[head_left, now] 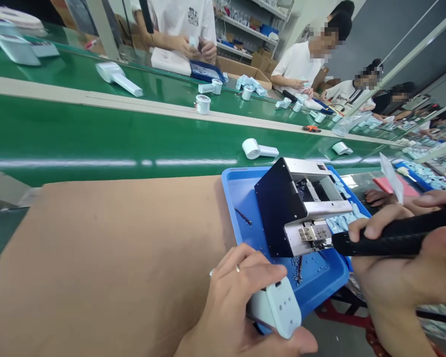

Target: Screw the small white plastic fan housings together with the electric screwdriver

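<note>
My left hand [230, 297] is closed around a pale blue plastic housing [282, 305] with small holes in its end face, low in front of the tray. In my right hand [397, 277] is a black electric screwdriver [390, 233], lying nearly level and pointing left. Its front end is at the metal outlet of a black and silver screw feeder [280, 213]; whether the bit touches a screw cannot be made out. The feeder stands in a blue tray [241, 191], with loose screws [315, 263] and a dark driver bit [243, 216] beside it.
Brown cardboard [126, 258] covers the bench to the left. Behind it runs a green conveyor belt [96, 134] carrying a white round-headed part [258, 149]. Co-workers sit across the belt, and another person's hand [379, 197] shows at right. Pale blue parts [347, 220] lie behind the feeder.
</note>
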### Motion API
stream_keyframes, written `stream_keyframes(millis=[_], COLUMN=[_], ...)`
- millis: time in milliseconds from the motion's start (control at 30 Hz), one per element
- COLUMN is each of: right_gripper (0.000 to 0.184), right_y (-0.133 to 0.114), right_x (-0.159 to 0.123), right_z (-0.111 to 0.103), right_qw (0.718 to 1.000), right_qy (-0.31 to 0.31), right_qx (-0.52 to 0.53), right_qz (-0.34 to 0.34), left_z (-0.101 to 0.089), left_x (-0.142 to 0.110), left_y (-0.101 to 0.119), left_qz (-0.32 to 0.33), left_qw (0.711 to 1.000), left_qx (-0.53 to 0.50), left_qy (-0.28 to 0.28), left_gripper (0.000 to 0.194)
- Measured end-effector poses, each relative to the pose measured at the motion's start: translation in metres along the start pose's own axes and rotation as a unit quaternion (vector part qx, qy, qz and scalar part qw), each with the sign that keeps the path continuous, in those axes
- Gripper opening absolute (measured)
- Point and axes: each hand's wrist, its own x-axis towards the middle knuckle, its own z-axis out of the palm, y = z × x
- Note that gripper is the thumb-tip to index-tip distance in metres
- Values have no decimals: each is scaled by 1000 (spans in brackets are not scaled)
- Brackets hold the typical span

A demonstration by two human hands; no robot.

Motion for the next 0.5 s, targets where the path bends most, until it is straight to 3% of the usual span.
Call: stream_keyframes(millis=[167,300,500], right_gripper=[51,46,38], right_y=[9,5,4], right_x=[0,1,-4], right_z=[-2,-3,10], right_qw=[999,997,998], right_qy=[-36,-64,-26], right_qx=[20,3,-4], right_qz=[-30,-41,-49], left_z=[-6,-6,-5], left_x=[-6,-9,-9], left_y=[1,3,0], left_qz=[-61,-62,-62], left_qw=[996,994,993], left_qx=[-68,-92,-99], left_qy=[-17,-6,-10], left_gripper=[48,51,54])
